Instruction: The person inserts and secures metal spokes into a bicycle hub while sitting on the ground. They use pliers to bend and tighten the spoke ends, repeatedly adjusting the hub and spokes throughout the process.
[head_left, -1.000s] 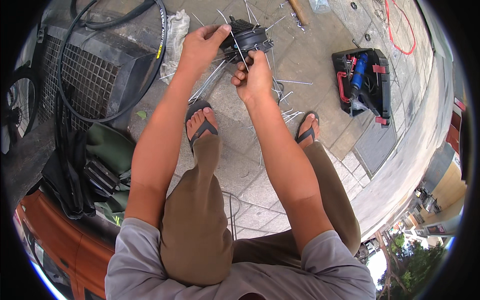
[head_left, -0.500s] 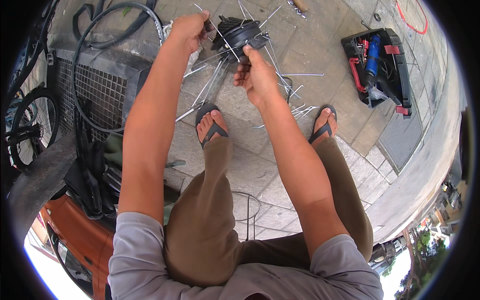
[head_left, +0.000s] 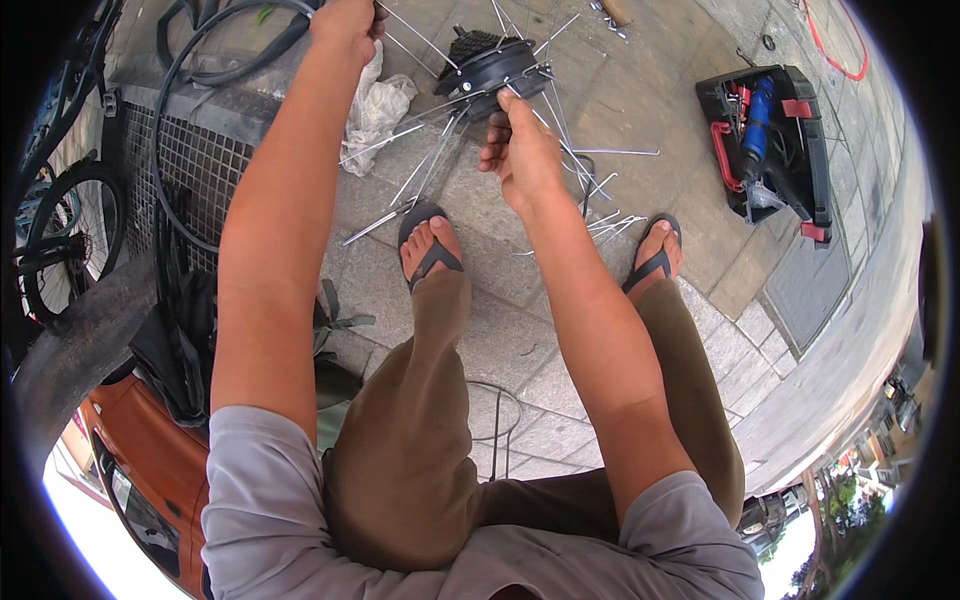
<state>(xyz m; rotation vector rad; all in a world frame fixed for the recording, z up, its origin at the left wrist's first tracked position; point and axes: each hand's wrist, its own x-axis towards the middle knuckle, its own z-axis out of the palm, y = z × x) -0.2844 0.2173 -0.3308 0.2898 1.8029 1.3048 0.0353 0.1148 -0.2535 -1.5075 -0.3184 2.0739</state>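
A black bicycle wheel hub (head_left: 500, 68) with a sprocket cassette (head_left: 473, 44) stands on the paving, thin metal spokes (head_left: 418, 41) fanning out from it. My left hand (head_left: 345, 28), up and left of the hub, has its fingers closed at the outer end of a spoke. At the hub's near edge, my right hand (head_left: 525, 145) presses its thumb against the flange where a spoke sits. Its other fingers curl below, partly hidden. Several loose spokes (head_left: 612, 228) lie on the ground between my feet.
An open black toolbox (head_left: 820, 150) with a blue tool (head_left: 757, 115) stands at the right. A crumpled plastic bag (head_left: 380, 105) lies left of the hub. A wheel rim (head_left: 160, 150) leans over a metal grate (head_left: 205, 160) at the left. My sandalled foot (head_left: 432, 245) is close to the spokes.
My left hand has moved up and left, away from the hub, uncovering the plastic bag. My right hand stays at the hub's edge, its thumb slightly shifted.
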